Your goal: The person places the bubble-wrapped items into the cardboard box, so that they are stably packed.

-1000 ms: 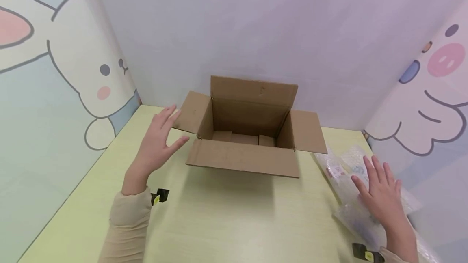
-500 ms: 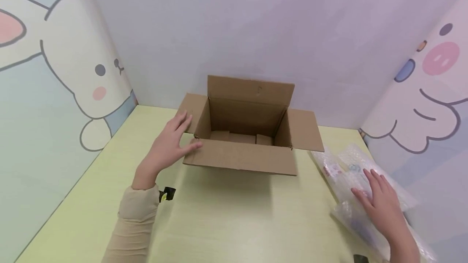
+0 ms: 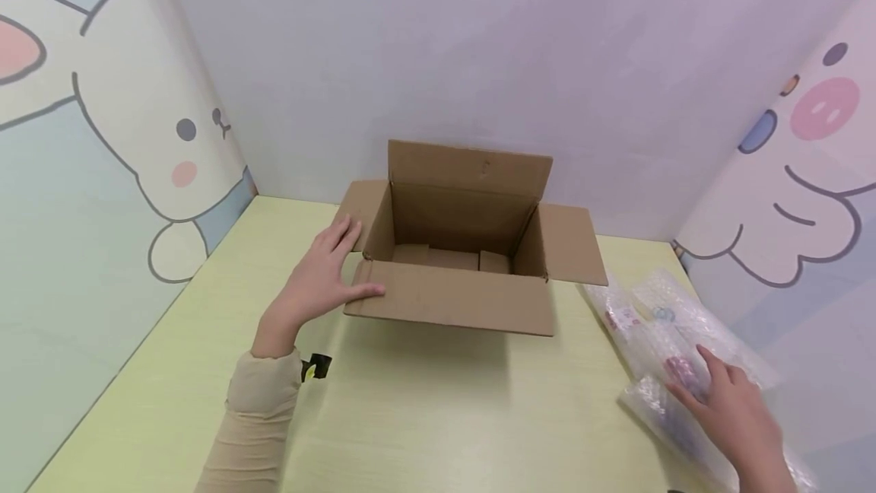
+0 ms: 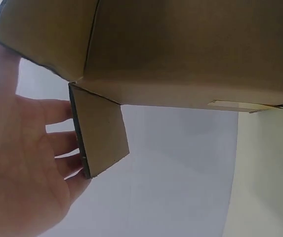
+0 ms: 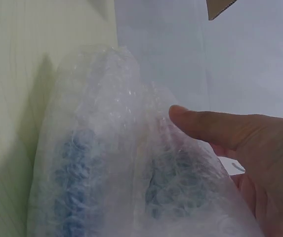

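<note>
An empty cardboard box [image 3: 448, 299] stands with its flaps spread outward. My left hand [image 3: 311, 287] rests on its left corner, the straight thumb lying over the front flap and the fingers over the left side flap [image 4: 99, 133]. In the left wrist view the fingertips are hidden behind that flap. At the right lies a pile of bubble-wrap packets [image 3: 677, 432]. My right hand [image 3: 739, 417] is right over them, thumb and index finger spread apart. In the right wrist view its thumb overlaps the edge of one packet [image 5: 181, 187], whose contents look dark and pinkish; its other fingers are partly hidden.
Next to that packet, another bubble-wrap packet [image 5: 77, 182] has something blue inside. The pale yellow table [image 3: 438, 409] meets a plain back wall [image 3: 465, 44] behind the box. Cartoon-printed side walls [image 3: 103, 196] stand at left and right.
My left hand has moved right and come down onto the box flaps; the side flap tips slightly. The right hand has lowered toward the packets, its fingers bending more.
</note>
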`<state>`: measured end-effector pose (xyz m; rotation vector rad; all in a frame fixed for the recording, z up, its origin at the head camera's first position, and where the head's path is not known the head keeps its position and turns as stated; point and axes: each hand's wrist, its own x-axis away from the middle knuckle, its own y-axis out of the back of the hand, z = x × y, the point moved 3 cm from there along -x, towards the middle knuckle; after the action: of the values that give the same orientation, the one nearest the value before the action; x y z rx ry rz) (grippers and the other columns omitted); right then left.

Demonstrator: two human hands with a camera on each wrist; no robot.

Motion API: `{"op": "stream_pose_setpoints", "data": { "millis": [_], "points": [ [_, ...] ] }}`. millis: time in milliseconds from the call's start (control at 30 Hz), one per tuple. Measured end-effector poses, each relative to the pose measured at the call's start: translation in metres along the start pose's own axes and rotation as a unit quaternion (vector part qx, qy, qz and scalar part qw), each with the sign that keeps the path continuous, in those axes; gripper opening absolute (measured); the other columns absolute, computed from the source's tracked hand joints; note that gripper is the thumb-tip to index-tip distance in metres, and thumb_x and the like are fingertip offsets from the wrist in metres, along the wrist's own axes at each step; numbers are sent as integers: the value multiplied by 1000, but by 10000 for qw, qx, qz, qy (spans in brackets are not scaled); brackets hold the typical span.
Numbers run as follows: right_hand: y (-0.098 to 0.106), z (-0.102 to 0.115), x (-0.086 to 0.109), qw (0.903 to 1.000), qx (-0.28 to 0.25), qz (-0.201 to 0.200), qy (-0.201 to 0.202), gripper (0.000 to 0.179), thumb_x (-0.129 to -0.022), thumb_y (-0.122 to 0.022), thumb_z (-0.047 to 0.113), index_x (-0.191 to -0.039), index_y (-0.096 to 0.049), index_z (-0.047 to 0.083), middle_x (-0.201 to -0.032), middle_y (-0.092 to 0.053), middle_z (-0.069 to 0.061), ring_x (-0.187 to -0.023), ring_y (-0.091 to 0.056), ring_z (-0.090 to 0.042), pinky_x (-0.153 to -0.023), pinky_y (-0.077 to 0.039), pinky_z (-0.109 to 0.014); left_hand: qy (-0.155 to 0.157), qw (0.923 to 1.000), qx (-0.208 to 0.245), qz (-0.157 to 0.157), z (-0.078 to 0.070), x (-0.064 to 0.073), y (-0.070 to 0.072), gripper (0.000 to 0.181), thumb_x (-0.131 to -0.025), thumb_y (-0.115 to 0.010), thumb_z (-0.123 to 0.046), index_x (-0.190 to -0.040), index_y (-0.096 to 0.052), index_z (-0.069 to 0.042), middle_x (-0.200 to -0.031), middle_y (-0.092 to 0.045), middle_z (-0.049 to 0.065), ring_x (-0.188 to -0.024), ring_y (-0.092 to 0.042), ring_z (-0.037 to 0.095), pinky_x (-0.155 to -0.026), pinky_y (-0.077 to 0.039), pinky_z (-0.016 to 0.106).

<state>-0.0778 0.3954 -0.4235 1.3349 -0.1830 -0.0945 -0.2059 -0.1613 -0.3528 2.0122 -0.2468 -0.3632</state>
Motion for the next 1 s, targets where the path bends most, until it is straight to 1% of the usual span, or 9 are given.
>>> {"op": "stream_pose_setpoints", "data": {
  "millis": [100,167,300,467,600,800,900,1000],
  "points": [
    [1,-3,-1,9990,14,428,-143,93,-92,-50,63,-147,-22,-7,-125,-35,-47,-105,-43,-64,-71,-45,-67,15,10000,95,-17,1,1,-3,114,-73,-75,-61,-155,-17,-7,-163,-10,17,-150,-11,37,-117,-24,55],
    [1,-4,-1,9984,-21,548,-143,91,-93,-49,62,-146,-23,-8,-125,-36,-47,-104,-45,-64,-69,-46,-65,19,9998,169,-55,1,1,-5,115,-72,-76,-60,-155,-16,-8,-163,-10,17,-150,-11,37,-117,-25,55],
    [2,-5,-1,9982,-27,588,-66,86,-94,-48,59,-144,-26,-7,-125,-38,-45,-105,-46,-63,-68,-46,-64,36,9990,409,-193,3,1,-11,115,-71,-79,-57,-155,-17,-8,-163,-12,17,-149,-13,37,-115,-28,56],
    [8,-4,-1,9990,33,441,111,79,-95,-52,52,-141,-30,-8,-124,-40,-46,-106,-45,-63,-71,-45,-67,52,9970,667,-378,7,1,-19,114,-71,-81,-52,-155,-17,-10,-163,-14,15,-149,-15,37,-114,-30,56],
    [21,1,-1,9996,59,95,272,72,-95,-57,45,-138,-36,-8,-122,-42,-46,-105,-45,-63,-73,-44,-68,-11,9956,799,-493,9,1,-24,114,-71,-82,-50,-156,-16,-11,-163,-14,14,-148,-17,37,-114,-29,57],
    [53,18,0,9958,107,-718,558,66,-93,-64,36,-139,-39,-5,-121,-45,-42,-102,-47,-60,-74,-41,-71,-65,9924,1060,-622,10,1,-30,114,-70,-84,-44,-156,-16,-13,-162,-17,13,-147,-19,35,-116,-26,56],
    [72,33,-2,9926,189,-1051,575,67,-91,-66,33,-142,-39,-1,-122,-46,-40,-102,-48,-58,-71,-41,-69,-78,9913,1149,-645,11,2,-32,114,-70,-85,-43,-156,-16,-13,-162,-18,13,-147,-20,35,-116,-26,56],
    [92,55,-6,9884,232,-1343,663,66,-91,-67,32,-143,-39,2,-124,-45,-37,-103,-48,-56,-69,-40,-68,-111,9897,1245,-693,12,2,-34,114,-70,-85,-41,-156,-16,-13,-161,-20,14,-147,-21,35,-117,-26,55]
  ]
}}
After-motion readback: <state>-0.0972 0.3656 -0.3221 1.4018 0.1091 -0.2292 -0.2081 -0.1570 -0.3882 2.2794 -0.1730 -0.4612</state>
